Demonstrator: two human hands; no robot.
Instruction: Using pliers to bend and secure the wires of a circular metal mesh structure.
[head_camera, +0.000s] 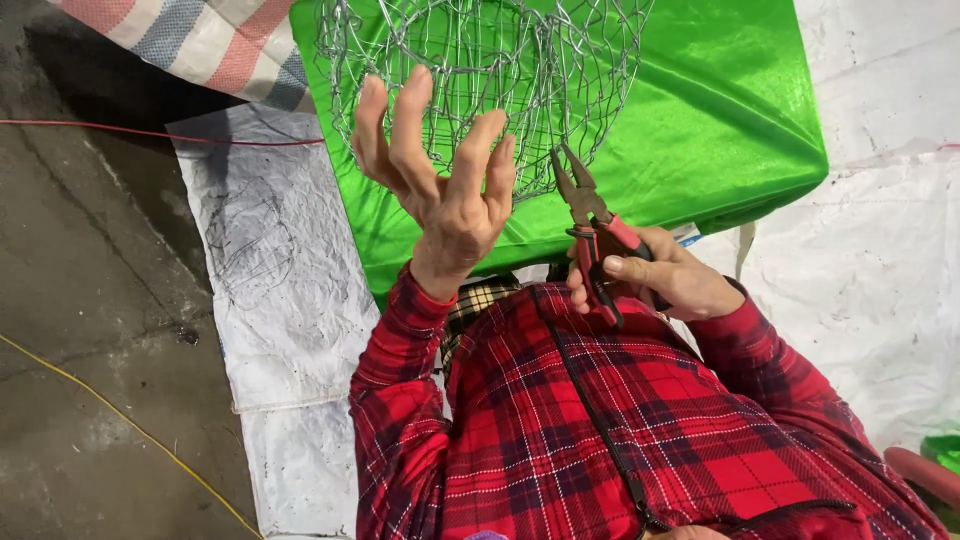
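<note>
Closest in, the right hand (665, 278) is clenched around the red handles of the pliers (592, 232), whose tips point up toward the wire mesh frame (480, 70). The left hand (440, 175) is raised beside it, fingers spread and holding nothing, just in front of the mesh. The frame rests on green cloth (720, 110), over white sheeting (280, 290); beyond, a striped tarp (200, 40).

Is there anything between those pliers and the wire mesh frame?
Nothing visible. The pliers in the right hand point at the wire mesh frame across bare green cloth; the open left hand is off to the side.
</note>
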